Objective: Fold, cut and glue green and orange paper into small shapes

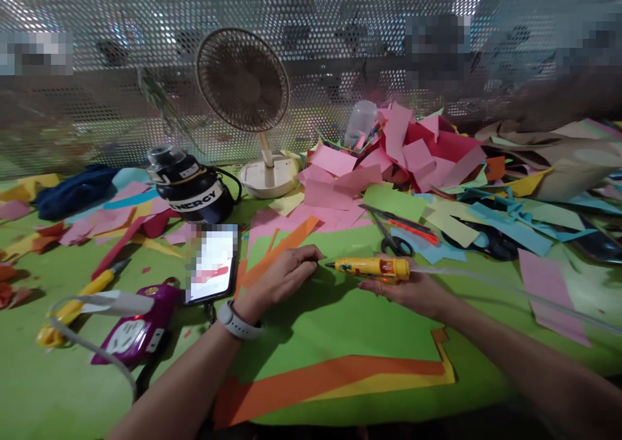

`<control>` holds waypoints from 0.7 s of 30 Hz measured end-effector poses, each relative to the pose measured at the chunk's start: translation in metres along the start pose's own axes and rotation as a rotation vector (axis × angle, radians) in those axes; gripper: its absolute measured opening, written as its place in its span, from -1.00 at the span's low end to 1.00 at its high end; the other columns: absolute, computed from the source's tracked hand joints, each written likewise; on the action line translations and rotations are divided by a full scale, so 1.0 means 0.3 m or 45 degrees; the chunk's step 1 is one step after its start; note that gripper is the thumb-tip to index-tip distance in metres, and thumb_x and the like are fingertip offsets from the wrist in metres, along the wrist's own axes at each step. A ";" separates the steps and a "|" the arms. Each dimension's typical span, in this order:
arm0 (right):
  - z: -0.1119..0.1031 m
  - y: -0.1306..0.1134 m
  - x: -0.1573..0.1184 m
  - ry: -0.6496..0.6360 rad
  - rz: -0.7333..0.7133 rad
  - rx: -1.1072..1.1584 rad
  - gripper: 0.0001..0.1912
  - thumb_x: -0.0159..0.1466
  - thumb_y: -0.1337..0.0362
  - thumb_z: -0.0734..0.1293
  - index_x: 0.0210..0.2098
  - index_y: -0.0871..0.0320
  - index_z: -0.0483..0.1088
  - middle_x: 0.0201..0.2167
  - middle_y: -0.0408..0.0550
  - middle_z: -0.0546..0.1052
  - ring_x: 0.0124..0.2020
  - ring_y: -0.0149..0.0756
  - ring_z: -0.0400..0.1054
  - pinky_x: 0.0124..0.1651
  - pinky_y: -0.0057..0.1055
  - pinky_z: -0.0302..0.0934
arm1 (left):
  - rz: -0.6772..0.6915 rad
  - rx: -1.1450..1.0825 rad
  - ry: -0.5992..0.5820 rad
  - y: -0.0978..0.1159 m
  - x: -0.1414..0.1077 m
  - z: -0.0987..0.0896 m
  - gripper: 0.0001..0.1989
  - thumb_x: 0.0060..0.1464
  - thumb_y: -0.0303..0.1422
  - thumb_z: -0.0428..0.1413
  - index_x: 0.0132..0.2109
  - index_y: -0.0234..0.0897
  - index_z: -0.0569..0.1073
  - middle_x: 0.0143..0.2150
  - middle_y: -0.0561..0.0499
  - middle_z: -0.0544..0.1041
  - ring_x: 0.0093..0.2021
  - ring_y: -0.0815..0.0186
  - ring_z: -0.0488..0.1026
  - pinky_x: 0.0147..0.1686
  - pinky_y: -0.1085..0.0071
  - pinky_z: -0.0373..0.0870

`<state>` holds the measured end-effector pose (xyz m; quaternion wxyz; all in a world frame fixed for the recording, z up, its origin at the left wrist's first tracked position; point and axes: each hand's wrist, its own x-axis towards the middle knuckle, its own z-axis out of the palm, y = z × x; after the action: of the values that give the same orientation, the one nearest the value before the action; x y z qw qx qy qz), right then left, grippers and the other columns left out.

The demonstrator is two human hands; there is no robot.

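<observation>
My right hand point(405, 291) is closed around a yellow pen-shaped tool point(369, 268), apparently a glue gun, with a dark pointed tip facing left. A pale translucent strip or cord trails from its back end towards the right edge. Near that tip, my left hand point(286, 275) has its fingers bent and pressed together; whatever they hold, if anything, cannot be made out. A white watch point(238, 323) circles the left wrist. Both hands are over a large green sheet of paper point(359, 330). Orange paper point(291, 391) and yellow paper point(383, 385) stick out beneath its near edge.
Black scissors point(398, 245) lie behind the tool. A lit phone point(212, 265), purple device point(133, 330) with a pale cord, and dark bottle point(197, 190) are left. Behind stand a fan point(243, 80), heaped pink paper point(335, 161) and a perforated screen point(330, 45).
</observation>
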<state>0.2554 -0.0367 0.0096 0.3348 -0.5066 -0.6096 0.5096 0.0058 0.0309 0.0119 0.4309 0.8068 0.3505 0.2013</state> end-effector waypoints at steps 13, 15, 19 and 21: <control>-0.005 0.037 -0.001 0.032 -0.014 -0.079 -0.70 0.12 0.02 0.46 -0.30 0.09 0.46 -0.52 -0.19 0.40 -0.52 -0.40 0.20 -0.50 -0.46 0.17 | -0.004 -0.053 -0.015 0.009 0.002 -0.001 -0.85 0.14 -0.31 -0.09 -0.30 -0.23 0.35 -0.45 0.09 0.29 -0.43 0.31 0.23 -0.41 0.37 0.17; -0.004 0.031 -0.002 0.027 -0.030 -0.097 -0.71 0.13 0.02 0.45 -0.32 0.10 0.44 -0.54 -0.20 0.36 -0.53 -0.42 0.16 -0.52 -0.46 0.14 | -0.003 -0.042 -0.014 0.008 0.002 -0.001 -0.84 0.14 -0.31 -0.09 -0.30 -0.23 0.34 -0.45 0.08 0.30 -0.42 0.30 0.23 -0.40 0.36 0.18; -0.001 0.012 -0.002 0.024 -0.042 -0.129 -0.68 0.13 0.02 0.45 -0.44 0.10 0.34 -0.59 -0.24 0.25 -0.56 -0.45 0.08 -0.55 -0.45 0.05 | -0.002 -0.033 -0.017 0.005 0.002 0.000 -0.84 0.14 -0.31 -0.10 -0.30 -0.22 0.34 -0.45 0.08 0.31 -0.42 0.30 0.24 -0.41 0.36 0.18; 0.000 0.001 -0.002 0.025 -0.038 -0.140 -0.65 0.13 0.02 0.45 -0.48 0.10 0.28 -0.61 -0.25 0.20 -0.58 -0.45 0.05 -0.57 -0.44 0.01 | 0.001 -0.035 -0.018 0.003 0.002 0.001 -0.84 0.15 -0.32 -0.10 -0.30 -0.22 0.34 -0.45 0.08 0.30 -0.43 0.30 0.24 -0.41 0.36 0.17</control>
<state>0.2557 -0.0372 0.0093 0.3200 -0.5201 -0.6409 0.4651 0.0066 0.0308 0.0125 0.4445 0.8023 0.3444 0.2005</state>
